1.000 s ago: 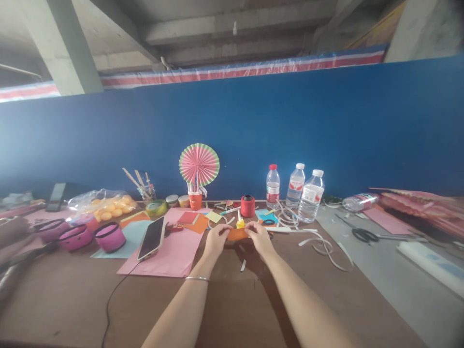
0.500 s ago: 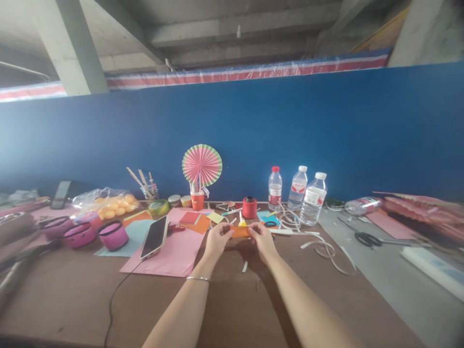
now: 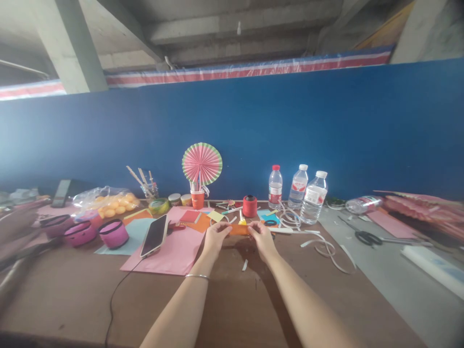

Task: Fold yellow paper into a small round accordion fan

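Note:
Both my hands reach out over a brown table [image 3: 224,309] and pinch the ends of a narrow orange paper strip [image 3: 239,230]. My left hand [image 3: 215,239] grips its left end, fingers closed, a thin bangle on the wrist. My right hand [image 3: 261,238] grips the right end the same way. The strip lies low, just over the table. A small yellow glue bottle [image 3: 240,220] stands right behind it, and a red spool [image 3: 249,206] a little farther back.
A phone [image 3: 154,235] with a cable lies on pink paper [image 3: 170,249] to the left, beside pink round boxes [image 3: 113,233]. A paper fan [image 3: 202,164] stands in a cup. Three water bottles [image 3: 297,191], white paper strips [image 3: 326,249] and scissors [image 3: 366,237] lie to the right.
The orange paper looks narrower and flatter than a second ago, and both hands have edged slightly away from me with it. The view has shifted a little.

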A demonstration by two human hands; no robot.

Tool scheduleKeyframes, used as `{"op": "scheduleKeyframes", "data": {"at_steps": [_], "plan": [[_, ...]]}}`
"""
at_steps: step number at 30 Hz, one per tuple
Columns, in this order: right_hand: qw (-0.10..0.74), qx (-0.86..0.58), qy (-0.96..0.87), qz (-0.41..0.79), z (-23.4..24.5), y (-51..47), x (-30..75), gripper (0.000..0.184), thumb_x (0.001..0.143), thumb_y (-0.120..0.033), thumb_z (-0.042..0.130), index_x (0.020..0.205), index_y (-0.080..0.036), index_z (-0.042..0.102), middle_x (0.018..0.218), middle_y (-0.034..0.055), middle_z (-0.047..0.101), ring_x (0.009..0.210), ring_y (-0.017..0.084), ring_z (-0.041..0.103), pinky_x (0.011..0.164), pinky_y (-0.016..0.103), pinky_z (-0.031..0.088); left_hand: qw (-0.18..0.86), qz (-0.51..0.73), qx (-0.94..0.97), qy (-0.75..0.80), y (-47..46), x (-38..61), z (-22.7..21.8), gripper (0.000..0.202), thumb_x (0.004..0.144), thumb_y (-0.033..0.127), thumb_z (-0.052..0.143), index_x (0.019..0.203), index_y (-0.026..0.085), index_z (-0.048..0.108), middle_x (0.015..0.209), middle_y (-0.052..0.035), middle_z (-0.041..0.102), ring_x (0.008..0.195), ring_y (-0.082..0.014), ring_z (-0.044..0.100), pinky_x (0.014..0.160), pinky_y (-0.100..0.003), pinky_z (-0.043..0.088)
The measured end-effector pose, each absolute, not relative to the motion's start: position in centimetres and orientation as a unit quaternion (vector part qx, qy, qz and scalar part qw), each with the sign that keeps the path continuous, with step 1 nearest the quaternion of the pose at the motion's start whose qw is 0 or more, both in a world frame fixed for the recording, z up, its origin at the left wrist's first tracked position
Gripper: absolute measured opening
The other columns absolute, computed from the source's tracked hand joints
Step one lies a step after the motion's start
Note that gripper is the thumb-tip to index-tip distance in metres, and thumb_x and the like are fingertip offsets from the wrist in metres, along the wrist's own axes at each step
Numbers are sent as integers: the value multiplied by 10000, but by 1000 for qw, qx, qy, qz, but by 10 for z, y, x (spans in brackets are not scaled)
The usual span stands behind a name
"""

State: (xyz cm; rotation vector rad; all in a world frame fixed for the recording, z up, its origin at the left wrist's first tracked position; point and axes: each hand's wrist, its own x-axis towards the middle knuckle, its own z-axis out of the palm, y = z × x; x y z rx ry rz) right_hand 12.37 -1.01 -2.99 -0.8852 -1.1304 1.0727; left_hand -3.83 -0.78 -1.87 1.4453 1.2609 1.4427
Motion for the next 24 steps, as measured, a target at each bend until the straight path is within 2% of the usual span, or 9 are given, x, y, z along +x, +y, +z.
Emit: {"op": "scheduleKeyframes", "data": {"at_steps": [4,6,10,14,17,24], "plan": [[596,-392,-523,466,-22,-13,132,211,642,-375,595,723,-189,536,550,-40,522,416,78,390,409,201,310,329,530,607,493,-10,-43,-11,206,632,323,605,744,153,634,632,1,612,589,-129,552,591,-239,439],[562,-390,-554,474,-17,-15,140,198,630,-357,606,705,-180,558,545,-36,550,365,56,339,377,192,277,319,504,643,480,-12,-46,-6,153,632,287,598,713,162,632,663,2,624,619,-133,555,619,-240,432],[482,-377,-626,483,-12,-19,153,179,611,-335,617,649,-162,590,816,34,655,380,58,410,376,207,336,307,443,712,450,-19,-52,1,109,662,232,550,706,168,627,795,-13,651,607,-123,553,623,-243,436],[421,-373,-697,445,-14,-24,157,124,593,-295,633,597,-171,637,774,35,679,536,146,559,529,278,441,271,381,766,442,-26,-55,-2,103,647,182,542,674,194,641,750,-11,656,653,-152,567,668,-263,437],[391,-372,-745,391,-14,-26,158,49,583,-234,637,596,-201,670,699,19,681,677,199,593,678,320,435,236,331,803,436,-27,-55,-5,98,633,165,558,639,206,647,708,-15,654,712,-177,566,728,-279,420],[311,-353,-833,290,-8,-24,164,194,626,-96,539,651,-231,675,672,-7,660,692,180,567,698,280,385,162,235,867,407,-25,-54,0,168,698,147,500,715,217,651,769,-36,640,773,-187,541,743,-274,386]]}}
